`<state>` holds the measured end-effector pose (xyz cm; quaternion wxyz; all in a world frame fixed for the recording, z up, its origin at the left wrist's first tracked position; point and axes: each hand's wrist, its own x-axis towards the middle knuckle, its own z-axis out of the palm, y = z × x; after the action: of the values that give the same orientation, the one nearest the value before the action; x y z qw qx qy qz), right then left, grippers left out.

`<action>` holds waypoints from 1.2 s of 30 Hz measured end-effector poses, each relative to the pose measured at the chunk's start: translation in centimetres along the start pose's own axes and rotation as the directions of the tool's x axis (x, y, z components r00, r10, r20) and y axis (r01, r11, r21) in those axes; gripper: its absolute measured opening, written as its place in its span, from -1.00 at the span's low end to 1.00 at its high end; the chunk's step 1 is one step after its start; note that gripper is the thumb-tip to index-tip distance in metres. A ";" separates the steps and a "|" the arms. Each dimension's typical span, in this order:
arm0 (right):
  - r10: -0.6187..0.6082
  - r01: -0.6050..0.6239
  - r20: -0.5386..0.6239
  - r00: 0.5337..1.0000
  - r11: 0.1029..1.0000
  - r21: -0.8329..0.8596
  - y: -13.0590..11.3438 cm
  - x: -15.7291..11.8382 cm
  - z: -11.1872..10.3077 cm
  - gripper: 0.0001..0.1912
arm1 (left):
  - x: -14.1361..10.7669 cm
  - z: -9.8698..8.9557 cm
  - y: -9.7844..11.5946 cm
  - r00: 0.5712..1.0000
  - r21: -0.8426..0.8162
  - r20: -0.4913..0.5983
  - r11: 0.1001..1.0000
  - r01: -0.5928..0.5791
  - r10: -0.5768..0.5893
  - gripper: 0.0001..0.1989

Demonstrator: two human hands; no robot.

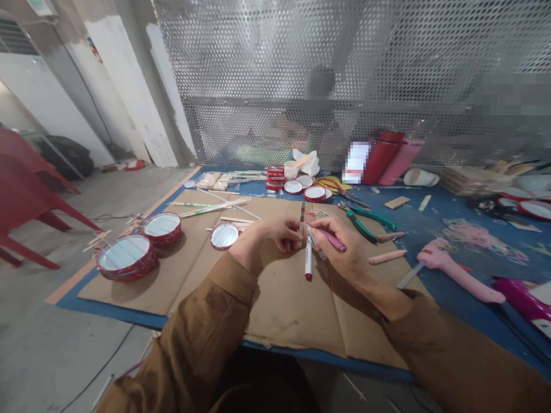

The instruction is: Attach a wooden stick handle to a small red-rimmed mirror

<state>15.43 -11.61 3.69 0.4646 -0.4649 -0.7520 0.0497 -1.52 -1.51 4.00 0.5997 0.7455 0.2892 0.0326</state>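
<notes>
My left hand (pixel 284 234) is closed, pinching a thin wooden stick (pixel 302 213) that stands upright with a dark upper part. Close against it on the right, my right hand (pixel 342 246) grips a slim purple-handled tool (pixel 332 240); its working end is hidden near the stick. Just below the fingers is a white marker (pixel 308 261) with a red end, over the cardboard sheet (pixel 293 310). To the left of my left hand lies a round red-rimmed disc (pixel 224 236) with a shiny white face, with some flat wooden sticks (pixel 236 220) beside it.
Stacks of red-rimmed discs (pixel 125 255) stand at the left. Green-handled pliers (pixel 361 225), a pink glue gun (pixel 460 269) and loose rubber bands (pixel 473 235) lie at the right. Behind are a phone (pixel 356 162), a red bottle (pixel 383 158) and a perforated metal screen (pixel 249 74).
</notes>
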 end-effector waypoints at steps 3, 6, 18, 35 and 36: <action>0.012 -0.012 0.020 1.000 1.000 -0.004 0.0 0.0 0.0 -0.91 | -0.1 0.0 -0.1 1.000 -0.006 0.011 1.000 -0.014 0.014 -0.96; 0.010 -0.010 -0.004 1.000 1.000 0.011 0.0 0.0 0.0 -0.90 | -0.1 0.1 0.0 1.000 -0.016 0.014 1.000 -0.019 0.019 -0.95; -0.007 0.007 -0.002 1.000 1.000 0.029 0.3 0.0 0.1 -0.90 | -0.4 0.2 0.4 1.000 0.003 -0.002 1.000 -0.001 0.001 -0.94; -0.007 0.007 0.018 1.000 1.000 0.012 -0.1 0.0 0.2 -0.92 | -0.2 0.2 0.3 1.000 -0.001 -0.017 1.000 0.013 -0.013 -0.94; 0.002 -0.002 0.017 1.000 1.000 0.018 -0.1 0.0 0.2 -0.92 | -0.2 0.1 0.3 1.000 -0.003 -0.014 1.000 0.015 -0.015 -0.93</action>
<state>15.23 -11.61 3.63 0.4624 -0.4612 -0.7549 0.0607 -1.52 -1.75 4.27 0.5991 0.7421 0.2988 0.0339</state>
